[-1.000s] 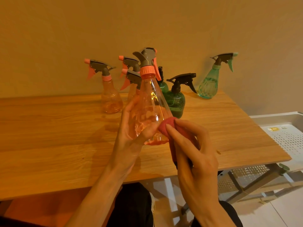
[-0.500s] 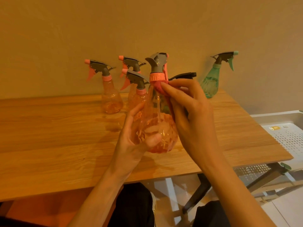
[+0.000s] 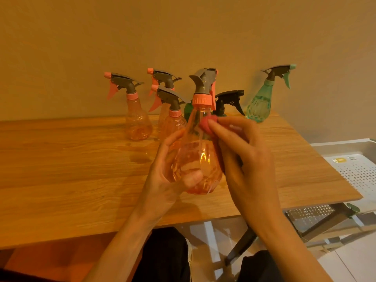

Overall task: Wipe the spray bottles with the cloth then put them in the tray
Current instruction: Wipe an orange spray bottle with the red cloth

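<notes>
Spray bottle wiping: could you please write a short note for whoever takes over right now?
Left hand grips the orange spray bottle by its base, above the table.
Right hand presses the red cloth on the bottle's neck.
Done: no bottle visible in the white tray at right.
Left: finish this wipe, tray it, then the other bottles at the table's back, including the teal bottle.

**Cloth travel along held bottle**

The right hand (image 3: 247, 159) has moved the red cloth (image 3: 207, 124) from the base of the held orange spray bottle (image 3: 198, 159) up to its collar, then down to the upper neck. The left hand (image 3: 168, 176) thumb has shifted lower across the bottle's belly.
</notes>
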Tool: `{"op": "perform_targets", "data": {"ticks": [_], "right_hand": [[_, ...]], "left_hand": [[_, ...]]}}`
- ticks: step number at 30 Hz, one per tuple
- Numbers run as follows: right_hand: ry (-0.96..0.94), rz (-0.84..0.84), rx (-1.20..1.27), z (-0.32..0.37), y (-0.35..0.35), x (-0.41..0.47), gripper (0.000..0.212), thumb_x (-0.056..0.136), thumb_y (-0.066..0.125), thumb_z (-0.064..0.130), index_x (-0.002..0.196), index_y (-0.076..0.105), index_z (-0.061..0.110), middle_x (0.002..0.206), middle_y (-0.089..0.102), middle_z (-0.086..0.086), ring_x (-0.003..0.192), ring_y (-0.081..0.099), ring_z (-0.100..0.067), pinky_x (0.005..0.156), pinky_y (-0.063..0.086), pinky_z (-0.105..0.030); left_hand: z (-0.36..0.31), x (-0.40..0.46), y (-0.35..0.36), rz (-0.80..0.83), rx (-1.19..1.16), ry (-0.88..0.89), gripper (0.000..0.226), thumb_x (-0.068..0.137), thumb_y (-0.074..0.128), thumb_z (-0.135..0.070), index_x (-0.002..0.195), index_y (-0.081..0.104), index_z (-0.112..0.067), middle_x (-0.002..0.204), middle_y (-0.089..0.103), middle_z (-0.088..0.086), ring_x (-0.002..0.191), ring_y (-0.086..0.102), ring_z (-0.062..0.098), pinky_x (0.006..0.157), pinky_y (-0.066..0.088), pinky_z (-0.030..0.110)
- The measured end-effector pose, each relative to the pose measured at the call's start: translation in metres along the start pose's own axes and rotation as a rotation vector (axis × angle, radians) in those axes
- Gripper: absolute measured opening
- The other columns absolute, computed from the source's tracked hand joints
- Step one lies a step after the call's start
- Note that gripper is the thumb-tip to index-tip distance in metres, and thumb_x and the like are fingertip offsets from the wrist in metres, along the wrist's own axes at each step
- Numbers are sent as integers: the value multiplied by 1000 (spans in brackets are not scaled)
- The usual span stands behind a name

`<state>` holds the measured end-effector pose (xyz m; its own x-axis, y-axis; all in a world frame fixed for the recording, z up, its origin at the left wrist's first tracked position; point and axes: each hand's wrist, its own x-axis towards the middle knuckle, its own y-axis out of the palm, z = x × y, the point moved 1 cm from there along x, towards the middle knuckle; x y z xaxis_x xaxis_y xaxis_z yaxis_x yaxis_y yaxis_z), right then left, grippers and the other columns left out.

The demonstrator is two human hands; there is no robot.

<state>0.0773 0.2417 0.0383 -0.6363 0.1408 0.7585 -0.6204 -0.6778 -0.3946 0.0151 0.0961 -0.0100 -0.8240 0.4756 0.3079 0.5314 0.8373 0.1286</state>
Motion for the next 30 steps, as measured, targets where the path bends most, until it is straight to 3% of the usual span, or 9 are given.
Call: {"op": "perform_targets", "data": {"ticks": [3, 6, 9, 14, 21, 26, 30], "right_hand": [[-20, -18, -31, 1, 1, 17, 39, 102, 48, 27, 134, 63, 11, 132, 54, -9, 118, 54, -12, 94, 48, -16], [-26, -1, -27, 1, 2, 7, 37, 101, 50, 20, 134, 63, 10, 133, 54, -10, 121, 54, -11, 95, 48, -17], [4, 15, -20, 1, 2, -19, 36, 100, 53, 14, 134, 63, 11, 134, 53, -6, 126, 53, -11, 98, 49, -22], [72, -8, -3, 5, 2, -57, 37, 100, 49, 18, 135, 61, 17, 135, 52, -2, 132, 48, -7, 104, 42, -19], [85, -155, 35, 9, 13, -71, 37, 98, 52, 13, 133, 59, 20, 134, 50, -3, 131, 47, -9, 104, 43, -21], [66, -225, 40, 13, 13, -67, 30, 105, 48, 27, 129, 63, 16, 134, 49, -7, 131, 48, -10, 103, 44, -19], [66, -222, 6, 14, 11, -65, 33, 106, 44, 32, 125, 63, 12, 131, 49, -10, 131, 46, -5, 104, 41, -15]], "left_hand": [[-2, 0, 0, -10, -7, -8, 90, 62, 89, -57, 141, 47, -47, 141, 60, -5, 131, 59, 20, 96, 57, 35], [-3, 1, -2, -27, -21, -7, 98, 62, 90, -56, 147, 42, -38, 143, 59, 2, 131, 59, 26, 99, 56, 47], [-2, 3, -5, -41, -47, -13, 96, 62, 90, -55, 145, 44, -43, 144, 58, 4, 131, 59, 30, 99, 55, 54], [0, 5, -8, -110, -48, -24, 96, 56, 91, -61, 141, 46, -51, 149, 53, 0, 137, 52, 27, 105, 47, 62], [-9, 2, 5, -96, -230, -67, 102, 57, 92, -57, 146, 44, -42, 146, 58, 4, 131, 60, 27, 85, 59, 36], [-7, -1, 8, -67, -233, -115, 104, 57, 89, -64, 147, 43, -42, 144, 61, -4, 132, 59, 17, 99, 55, 31], [-11, -3, 7, -43, -227, -162, 102, 54, 90, -64, 144, 47, -44, 139, 64, -6, 128, 62, 16, 90, 57, 26]]}}
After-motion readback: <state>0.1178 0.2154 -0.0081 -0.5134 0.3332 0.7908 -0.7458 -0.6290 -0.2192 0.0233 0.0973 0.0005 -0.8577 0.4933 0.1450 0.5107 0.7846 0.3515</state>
